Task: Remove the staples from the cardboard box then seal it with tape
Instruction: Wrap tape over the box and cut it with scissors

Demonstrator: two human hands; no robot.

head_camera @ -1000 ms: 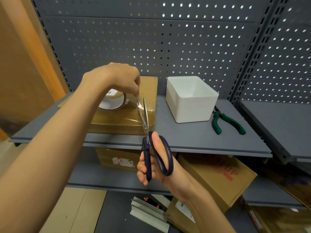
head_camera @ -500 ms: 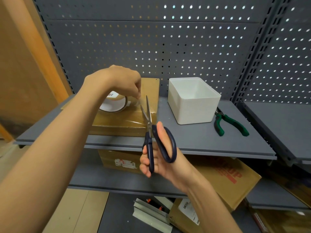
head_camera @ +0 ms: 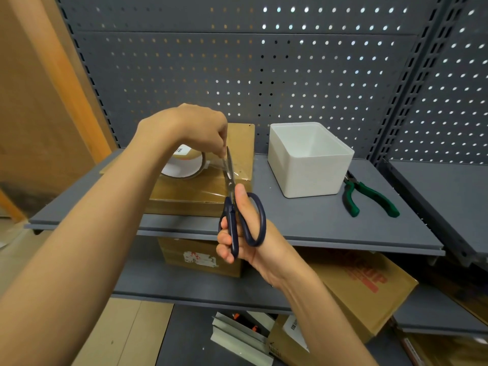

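A flat cardboard box [head_camera: 200, 194] lies on the grey shelf [head_camera: 317, 220], its top covered with clear tape. A tape roll [head_camera: 184, 165] rests on the box, partly hidden by my left hand [head_camera: 190, 125]. That hand pinches the strip of clear tape [head_camera: 215, 165] pulled from the roll. My right hand [head_camera: 243, 233] grips dark blue scissors [head_camera: 237, 207], whose blades are closed together on the tape strip just below my left fingertips.
A white plastic bin [head_camera: 311, 159] stands right of the box, with green-handled pliers [head_camera: 369, 199] beside it. Perforated metal panels form the back wall. Cardboard boxes [head_camera: 364, 286] sit on the lower shelf and floor.
The scissor blades have closed on the tape strip and moved slightly up toward my left fingers. My left hand keeps pinching the tape.
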